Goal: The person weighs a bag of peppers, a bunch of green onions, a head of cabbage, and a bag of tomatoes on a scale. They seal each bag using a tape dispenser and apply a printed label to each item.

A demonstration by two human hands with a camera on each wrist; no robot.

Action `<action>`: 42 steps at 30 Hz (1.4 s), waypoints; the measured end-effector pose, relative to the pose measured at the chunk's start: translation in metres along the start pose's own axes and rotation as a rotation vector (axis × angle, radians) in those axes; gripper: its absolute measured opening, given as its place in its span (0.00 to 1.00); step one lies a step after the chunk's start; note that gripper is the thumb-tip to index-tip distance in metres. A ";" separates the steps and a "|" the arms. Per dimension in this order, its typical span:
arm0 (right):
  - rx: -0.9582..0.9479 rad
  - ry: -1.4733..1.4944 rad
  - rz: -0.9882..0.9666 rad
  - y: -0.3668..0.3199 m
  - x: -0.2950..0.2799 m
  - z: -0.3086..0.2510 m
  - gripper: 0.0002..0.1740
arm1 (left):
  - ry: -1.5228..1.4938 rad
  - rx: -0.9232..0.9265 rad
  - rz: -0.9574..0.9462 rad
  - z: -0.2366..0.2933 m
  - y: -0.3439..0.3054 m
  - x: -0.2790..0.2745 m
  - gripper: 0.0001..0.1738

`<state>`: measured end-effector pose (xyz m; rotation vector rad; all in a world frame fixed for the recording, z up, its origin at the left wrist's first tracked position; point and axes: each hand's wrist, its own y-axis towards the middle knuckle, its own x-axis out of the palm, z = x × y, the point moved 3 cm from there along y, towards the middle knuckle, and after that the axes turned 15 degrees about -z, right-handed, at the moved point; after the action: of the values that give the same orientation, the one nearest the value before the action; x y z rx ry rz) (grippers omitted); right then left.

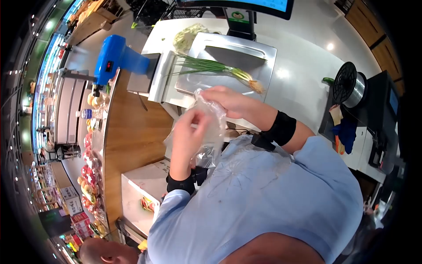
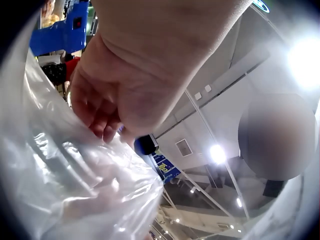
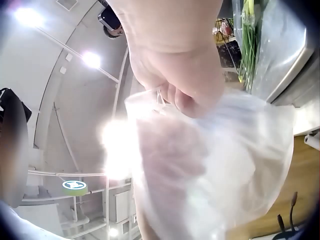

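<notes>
A clear plastic bag hangs between both hands in front of the blue shirt. My right hand pinches its upper edge, and the right wrist view shows the bag spread out below the thumb and fingers. My left hand has its fingers curled at the bag's near side. The left wrist view has those fingertips gathered on the crinkled film. Beyond the hands, a bunch of spring onions lies across the metal scale tray, roots to the right.
A leafy vegetable in wrap sits behind the tray, under a screen. A blue device stands left, a spool at right. Beside the left arm is a white box. Another person's head shows at lower left.
</notes>
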<state>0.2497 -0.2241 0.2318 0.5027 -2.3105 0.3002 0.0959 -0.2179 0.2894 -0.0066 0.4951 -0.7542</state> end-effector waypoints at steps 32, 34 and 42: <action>-0.369 0.183 0.387 -0.027 -0.056 -0.020 0.07 | -0.232 -0.208 -0.082 -0.019 0.001 -0.065 0.07; -0.261 -0.020 0.385 -0.027 -0.045 -0.035 0.09 | 0.017 -0.104 -0.046 -0.023 0.002 -0.067 0.11; 0.082 -1.935 0.690 0.005 -0.081 -0.074 0.22 | 0.301 -0.369 0.326 -0.014 0.007 -0.078 0.33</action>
<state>0.3462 -0.1715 0.2259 -0.2698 -4.3530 0.2107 0.0462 -0.1586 0.3090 -0.1545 0.8943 -0.3365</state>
